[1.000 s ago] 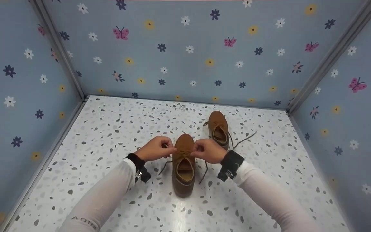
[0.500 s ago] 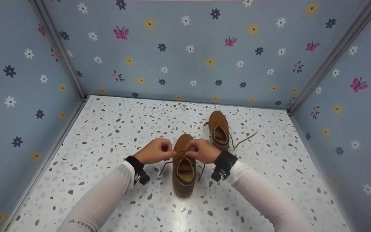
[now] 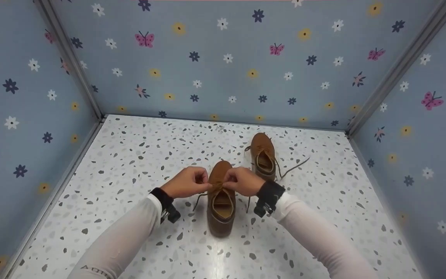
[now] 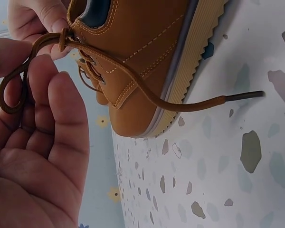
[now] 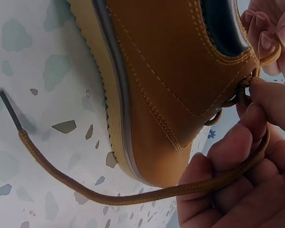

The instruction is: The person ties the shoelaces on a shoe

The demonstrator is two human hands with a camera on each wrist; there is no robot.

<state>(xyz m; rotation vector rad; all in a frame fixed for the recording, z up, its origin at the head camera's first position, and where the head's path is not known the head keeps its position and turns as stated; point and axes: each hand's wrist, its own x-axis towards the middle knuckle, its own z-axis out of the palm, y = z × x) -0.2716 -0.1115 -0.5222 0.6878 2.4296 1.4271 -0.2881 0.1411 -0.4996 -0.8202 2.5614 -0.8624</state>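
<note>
A brown lace-up ankle boot point(image 3: 221, 228) stands upright on the floor, toe pointing away from me. My left hand point(image 3: 187, 183) is at the left of its lacing. In the left wrist view its thumb and fingers pinch a loop of brown shoelace point(image 4: 12, 80), beside a knot point(image 4: 63, 40); the lace's tipped end hangs across the boot's side. From the right, my right hand point(image 3: 246, 183) reaches over the lacing. The right wrist view has its thumb and finger pinching the lace by the eyelets, with the loose lace end point(image 5: 104, 198) trailing out below. The fingertips partly hide the knot.
A second brown boot point(image 3: 262, 147), its laces loose, stands further back on the right, partly behind my right hand. One lace point(image 3: 295, 168) lies out on the speckled white floor point(image 3: 149, 143). Blue flowered panels point(image 3: 223, 50) enclose the floor at the back and both sides.
My right hand has moved left over the boot's lacing, closer to my left hand. The left hand has barely shifted. The lace end under my right hand has swung a little.
</note>
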